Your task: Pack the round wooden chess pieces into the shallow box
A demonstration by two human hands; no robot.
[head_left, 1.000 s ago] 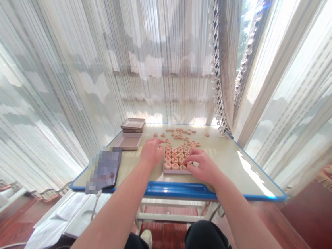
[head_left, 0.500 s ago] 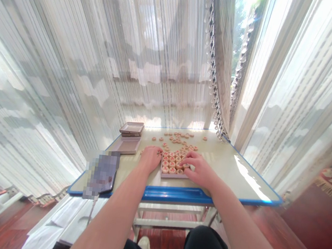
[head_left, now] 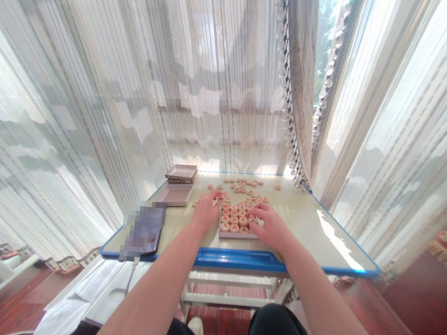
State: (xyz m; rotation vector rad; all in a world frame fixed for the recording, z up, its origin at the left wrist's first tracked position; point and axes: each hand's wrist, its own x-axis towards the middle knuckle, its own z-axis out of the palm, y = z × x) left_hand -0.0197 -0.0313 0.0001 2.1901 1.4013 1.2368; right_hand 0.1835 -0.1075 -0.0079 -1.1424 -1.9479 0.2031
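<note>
A shallow box stands near the front edge of the table, with rows of round wooden xiangqi pieces in it, marked in red or dark characters. My right hand rests over the box's right side, its thumb and curved fingers about a xiangqi piece there. To the left of the box, my left hand reaches past its far left corner. Its thumb and index finger are apart, close to loose xiangqi pieces scattered beyond the box. Part of the box is hidden under my right hand.
Stacked shallow trays sit at the table's back left, with an open tray before them. A blurred dark tablet-like device lies at the left edge. Curtains hang behind the blue-edged table. Papers lie lower left.
My left hand has moved forward from beside the box toward the loose pieces, its thumb and index finger spreading. My right hand stays over the box's right side. The view has shifted slightly.
</note>
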